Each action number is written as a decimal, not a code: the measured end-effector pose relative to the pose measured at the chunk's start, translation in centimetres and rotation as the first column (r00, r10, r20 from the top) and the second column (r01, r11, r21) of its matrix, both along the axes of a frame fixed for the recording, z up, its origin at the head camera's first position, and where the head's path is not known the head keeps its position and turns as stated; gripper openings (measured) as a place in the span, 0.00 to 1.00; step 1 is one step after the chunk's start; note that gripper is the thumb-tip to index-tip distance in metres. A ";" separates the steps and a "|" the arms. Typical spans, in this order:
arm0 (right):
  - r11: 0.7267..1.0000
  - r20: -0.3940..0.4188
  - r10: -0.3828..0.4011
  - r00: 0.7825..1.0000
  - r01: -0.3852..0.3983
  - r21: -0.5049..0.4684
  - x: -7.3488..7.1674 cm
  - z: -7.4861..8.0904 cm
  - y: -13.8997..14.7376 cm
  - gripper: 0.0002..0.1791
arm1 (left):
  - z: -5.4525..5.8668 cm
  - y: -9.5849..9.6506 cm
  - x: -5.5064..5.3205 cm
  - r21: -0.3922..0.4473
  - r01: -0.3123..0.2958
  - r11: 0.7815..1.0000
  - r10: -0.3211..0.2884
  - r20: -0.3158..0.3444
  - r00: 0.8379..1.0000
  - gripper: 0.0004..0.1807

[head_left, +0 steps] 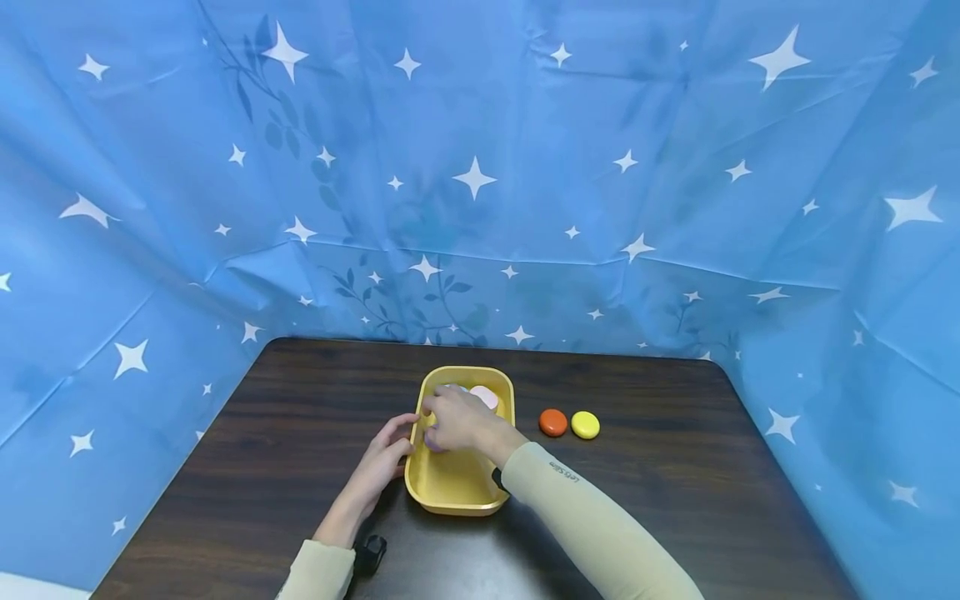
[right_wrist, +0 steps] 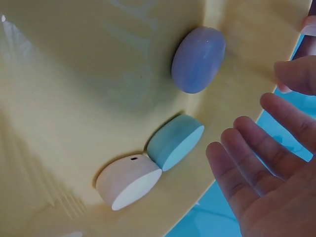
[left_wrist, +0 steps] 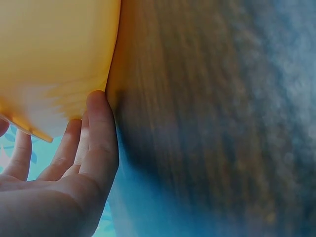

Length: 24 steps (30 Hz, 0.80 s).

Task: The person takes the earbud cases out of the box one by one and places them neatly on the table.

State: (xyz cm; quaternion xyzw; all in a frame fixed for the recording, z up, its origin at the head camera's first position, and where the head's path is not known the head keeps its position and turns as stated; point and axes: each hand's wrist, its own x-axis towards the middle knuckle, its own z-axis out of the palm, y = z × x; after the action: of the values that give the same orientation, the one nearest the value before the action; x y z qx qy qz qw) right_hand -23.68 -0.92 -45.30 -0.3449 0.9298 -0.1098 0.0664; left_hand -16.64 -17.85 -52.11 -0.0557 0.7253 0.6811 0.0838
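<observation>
A yellow plastic tray (head_left: 453, 500) stands on the dark wooden table. My left hand (head_left: 381, 457) is at its left side; in the left wrist view, fairly straight fingers (left_wrist: 101, 128) touch the tray's outer wall (left_wrist: 64, 54). My right hand (head_left: 461, 421) is over the tray, with nothing between its spread fingers (right_wrist: 256, 148) in the right wrist view. Inside the tray lie a purple rounded disc (right_wrist: 198, 60), a teal disc (right_wrist: 175, 140) and a pale pink disc (right_wrist: 129, 180). The right hand partly covers the purple disc (head_left: 432, 440) in the head view.
To the right of the tray, an orange-red disc (head_left: 553, 422) and a yellow disc (head_left: 585, 425) lie side by side on the table (head_left: 675, 467). A blue cloth with white stars (head_left: 480, 217) hangs behind and around the table.
</observation>
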 end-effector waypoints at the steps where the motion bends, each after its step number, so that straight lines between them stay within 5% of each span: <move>1: 1.000 -0.002 0.003 1.000 -0.003 0.004 -0.1 -0.1 0.0 0.20 | 0.0 0.0 0.0 0.002 -0.001 1.000 0.001 0.001 1.000 0.29; 24: 1.000 0.053 -0.019 0.998 0.018 0.021 -0.9 -1.1 -0.3 0.17 | 0.4 0.2 0.3 0.009 0.001 1.000 -0.001 -0.003 1.000 0.28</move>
State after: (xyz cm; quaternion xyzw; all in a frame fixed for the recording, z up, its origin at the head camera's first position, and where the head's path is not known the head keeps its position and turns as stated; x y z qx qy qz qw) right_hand -24.55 -1.26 -46.42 -0.3325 0.9319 -0.1102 0.0938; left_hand -16.34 -17.67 -51.74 -0.0538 0.7222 0.6845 0.0831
